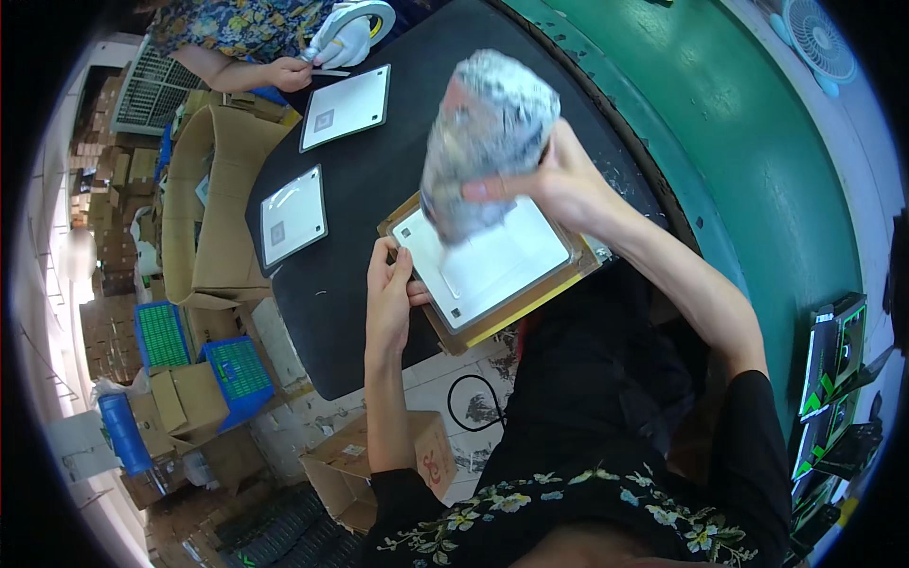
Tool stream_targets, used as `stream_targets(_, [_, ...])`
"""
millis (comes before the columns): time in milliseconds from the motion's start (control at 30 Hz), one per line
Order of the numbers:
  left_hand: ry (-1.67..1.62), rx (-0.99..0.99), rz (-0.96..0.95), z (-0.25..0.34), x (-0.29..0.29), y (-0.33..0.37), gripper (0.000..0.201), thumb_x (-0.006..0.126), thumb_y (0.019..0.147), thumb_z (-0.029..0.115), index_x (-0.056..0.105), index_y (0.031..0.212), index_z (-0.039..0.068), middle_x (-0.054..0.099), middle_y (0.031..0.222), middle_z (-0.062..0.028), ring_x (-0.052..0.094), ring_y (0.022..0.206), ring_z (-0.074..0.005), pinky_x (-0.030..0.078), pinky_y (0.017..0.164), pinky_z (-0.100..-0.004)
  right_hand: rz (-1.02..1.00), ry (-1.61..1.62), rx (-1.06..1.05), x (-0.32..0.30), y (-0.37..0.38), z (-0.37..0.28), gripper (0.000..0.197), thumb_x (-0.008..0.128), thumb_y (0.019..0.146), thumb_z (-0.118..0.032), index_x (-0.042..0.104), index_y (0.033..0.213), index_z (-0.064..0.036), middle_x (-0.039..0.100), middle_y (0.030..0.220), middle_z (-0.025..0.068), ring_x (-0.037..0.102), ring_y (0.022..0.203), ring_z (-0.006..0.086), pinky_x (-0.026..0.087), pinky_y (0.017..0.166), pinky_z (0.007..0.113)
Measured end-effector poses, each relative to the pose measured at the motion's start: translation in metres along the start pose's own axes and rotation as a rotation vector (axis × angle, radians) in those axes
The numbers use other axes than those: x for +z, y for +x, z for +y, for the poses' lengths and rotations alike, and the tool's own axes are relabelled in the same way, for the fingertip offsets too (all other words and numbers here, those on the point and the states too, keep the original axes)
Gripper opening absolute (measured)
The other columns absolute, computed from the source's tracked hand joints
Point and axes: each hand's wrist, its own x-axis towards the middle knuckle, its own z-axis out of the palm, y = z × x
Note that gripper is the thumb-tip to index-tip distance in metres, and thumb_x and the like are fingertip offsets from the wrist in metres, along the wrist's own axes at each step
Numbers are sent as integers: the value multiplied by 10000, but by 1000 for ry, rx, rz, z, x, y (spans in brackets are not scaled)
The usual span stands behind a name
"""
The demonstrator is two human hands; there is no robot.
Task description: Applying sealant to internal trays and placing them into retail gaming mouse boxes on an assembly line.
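My right hand (pixel 568 185) grips a large crumpled grey-and-white rag bundle (pixel 488 133), blurred at its lower end. The bundle is over a white flat panel (pixel 507 260) with rounded corners and small dark corner marks; I cannot tell whether it touches the surface. Beneath the panel lies a brown board (pixel 516 308) with a yellow strip along its near edge. At the panel's left edge my left hand (pixel 390 289) pinches the rim, thumb on top. Two more white panels, a nearer one (pixel 294 218) and a farther one (pixel 347 106), lie on the black table (pixel 346 327).
Across the table a co-worker's gloved hand (pixel 346 43) holds a tape roll (pixel 382 21); their bare hand (pixel 289 74) is beside it. A tall cardboard box (pixel 222 208) adjoins the table's left side. An open carton (pixel 431 445) stands on the floor. A green surface (pixel 720 142) curves along the right.
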Motion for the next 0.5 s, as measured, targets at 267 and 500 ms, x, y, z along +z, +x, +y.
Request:
stream_targets(267, [29,26,58,4,7,-6,130,396,1063,207,443,1081,86,593,771,-2,537,564,-9,459,502,-161,36,-95,-116,-19,-6,-14,466,826,731,-43,641,1155,14,703,1111,110,665,1008,179,504,930,328])
stream_targets(500, [0,57,67,8,12,-8,129,405,1063,215,456,1079,98,559,738,28,497,549,16,401,479,-143,69,-106,-39,-46,9,-27,565,819,720,-27,604,1241,3,681,1158,96,622,1094,180,441,1015,342])
